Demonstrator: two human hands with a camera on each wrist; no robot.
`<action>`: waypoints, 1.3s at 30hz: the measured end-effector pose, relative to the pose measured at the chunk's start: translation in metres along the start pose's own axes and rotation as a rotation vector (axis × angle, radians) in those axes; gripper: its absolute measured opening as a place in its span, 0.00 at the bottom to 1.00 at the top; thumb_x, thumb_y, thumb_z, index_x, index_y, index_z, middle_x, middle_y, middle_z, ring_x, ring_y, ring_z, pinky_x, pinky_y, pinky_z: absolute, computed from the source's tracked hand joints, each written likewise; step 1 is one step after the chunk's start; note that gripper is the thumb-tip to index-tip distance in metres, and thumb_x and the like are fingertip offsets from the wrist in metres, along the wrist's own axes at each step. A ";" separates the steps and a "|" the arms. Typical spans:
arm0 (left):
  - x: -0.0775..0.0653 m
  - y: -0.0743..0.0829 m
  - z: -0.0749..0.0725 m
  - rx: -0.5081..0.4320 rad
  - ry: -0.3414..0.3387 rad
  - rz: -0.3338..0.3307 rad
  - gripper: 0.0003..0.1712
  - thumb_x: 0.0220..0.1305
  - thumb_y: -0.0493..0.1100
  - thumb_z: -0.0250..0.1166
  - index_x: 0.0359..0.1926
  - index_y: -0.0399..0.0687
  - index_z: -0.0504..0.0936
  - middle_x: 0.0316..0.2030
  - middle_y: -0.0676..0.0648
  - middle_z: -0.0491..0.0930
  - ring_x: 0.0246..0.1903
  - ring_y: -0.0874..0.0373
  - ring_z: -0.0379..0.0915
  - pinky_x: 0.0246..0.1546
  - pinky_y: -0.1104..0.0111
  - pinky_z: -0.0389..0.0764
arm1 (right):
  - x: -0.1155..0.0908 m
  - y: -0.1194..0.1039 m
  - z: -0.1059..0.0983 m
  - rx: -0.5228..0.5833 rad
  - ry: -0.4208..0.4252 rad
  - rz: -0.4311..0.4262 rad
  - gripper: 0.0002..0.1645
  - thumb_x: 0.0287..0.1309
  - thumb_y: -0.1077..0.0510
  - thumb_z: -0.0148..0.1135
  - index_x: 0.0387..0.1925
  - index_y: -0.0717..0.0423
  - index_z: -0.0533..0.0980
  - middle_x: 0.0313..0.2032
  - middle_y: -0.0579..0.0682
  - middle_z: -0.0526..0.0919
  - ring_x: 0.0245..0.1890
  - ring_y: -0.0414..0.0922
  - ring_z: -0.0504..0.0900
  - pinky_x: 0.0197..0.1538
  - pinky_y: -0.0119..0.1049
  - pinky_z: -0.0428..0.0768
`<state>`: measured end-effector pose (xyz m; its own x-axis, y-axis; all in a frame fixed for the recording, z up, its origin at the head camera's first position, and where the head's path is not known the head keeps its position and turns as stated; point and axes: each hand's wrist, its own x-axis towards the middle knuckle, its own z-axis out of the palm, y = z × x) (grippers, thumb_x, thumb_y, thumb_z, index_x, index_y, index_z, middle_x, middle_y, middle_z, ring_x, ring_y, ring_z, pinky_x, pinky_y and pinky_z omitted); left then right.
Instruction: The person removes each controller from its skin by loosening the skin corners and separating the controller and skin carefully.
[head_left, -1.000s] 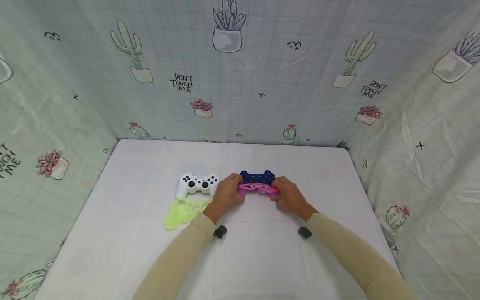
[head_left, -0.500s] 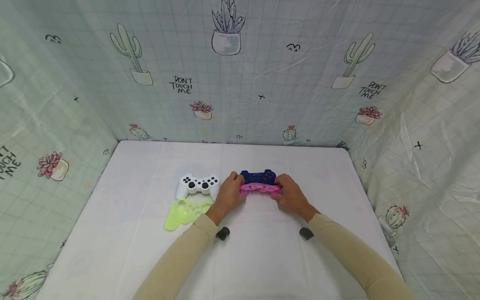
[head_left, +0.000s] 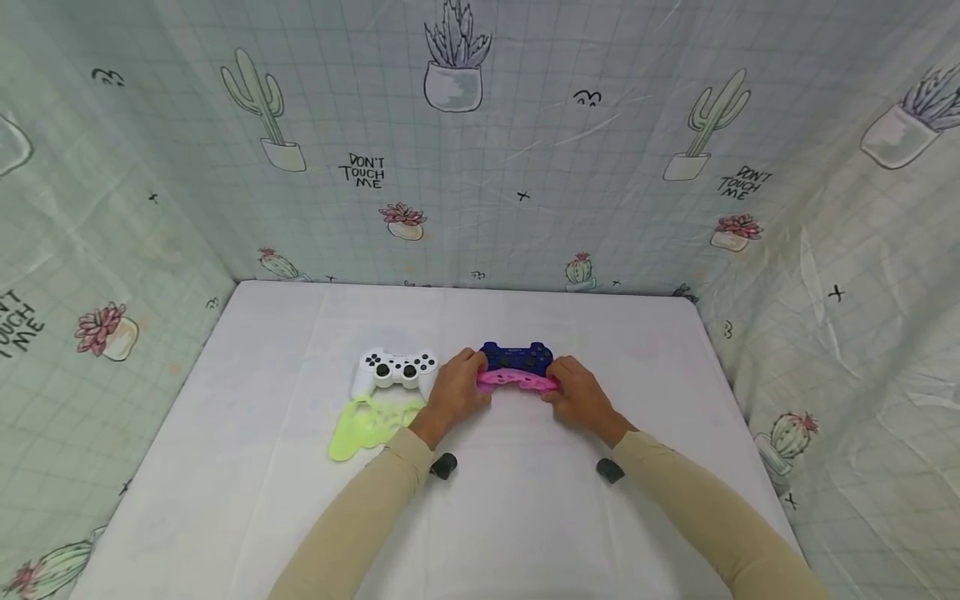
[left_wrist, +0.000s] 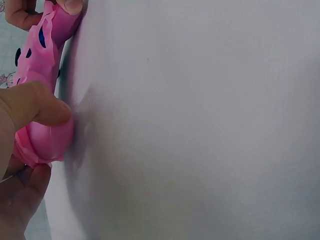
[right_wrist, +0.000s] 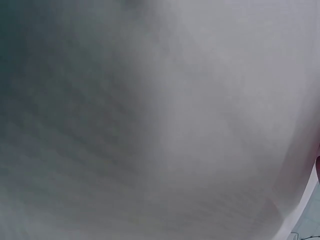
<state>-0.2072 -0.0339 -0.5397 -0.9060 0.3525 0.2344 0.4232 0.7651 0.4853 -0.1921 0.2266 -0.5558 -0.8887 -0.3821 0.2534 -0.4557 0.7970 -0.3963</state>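
A dark blue game controller [head_left: 516,358] sits in the middle of the table, with a stretchy pink silicone cover [head_left: 517,381] over its near side and grips. My left hand [head_left: 456,390] grips the left end, thumb pressed on the cover's rounded grip in the left wrist view. At the opposite end, my right hand [head_left: 582,393] pinches the cover and controller. The blue top with its buttons shows bare beyond the pink edge. Only a sliver of pink enters the right wrist view, at its right edge; that view is otherwise blurred cloth.
Left of my left hand lies a white game controller [head_left: 397,368]. A lime green silicone cover [head_left: 356,433] rests just in front of it, partly behind my left forearm. Patterned cactus curtains [head_left: 480,167] stand around the white table [head_left: 262,375].
Both hands shift a little while keeping their hold at the two ends. The pink cover's edge flexes and changes shape slightly along the controller's front.
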 end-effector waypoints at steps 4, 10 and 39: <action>-0.001 0.000 -0.002 0.000 -0.033 -0.019 0.23 0.44 0.37 0.83 0.40 0.45 0.80 0.36 0.48 0.78 0.34 0.54 0.73 0.40 0.61 0.81 | -0.002 -0.002 0.001 -0.009 0.024 -0.031 0.15 0.55 0.63 0.77 0.40 0.58 0.78 0.41 0.52 0.81 0.44 0.47 0.77 0.52 0.44 0.84; -0.004 0.002 -0.005 -0.005 -0.051 -0.019 0.21 0.45 0.37 0.82 0.39 0.45 0.80 0.34 0.49 0.76 0.33 0.56 0.71 0.37 0.63 0.78 | -0.006 -0.004 0.001 -0.019 0.035 -0.040 0.14 0.56 0.63 0.76 0.39 0.57 0.78 0.39 0.50 0.80 0.41 0.45 0.75 0.46 0.41 0.82; -0.013 -0.001 0.012 -0.164 0.023 -0.067 0.21 0.44 0.30 0.78 0.40 0.43 0.79 0.41 0.44 0.74 0.38 0.51 0.74 0.45 0.60 0.81 | -0.005 -0.001 -0.003 -0.001 -0.097 0.057 0.17 0.59 0.58 0.76 0.46 0.55 0.79 0.45 0.49 0.81 0.47 0.45 0.77 0.56 0.43 0.84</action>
<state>-0.1961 -0.0331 -0.5532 -0.9325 0.2898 0.2155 0.3595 0.6873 0.6312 -0.1866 0.2291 -0.5543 -0.9140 -0.3794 0.1435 -0.4040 0.8195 -0.4065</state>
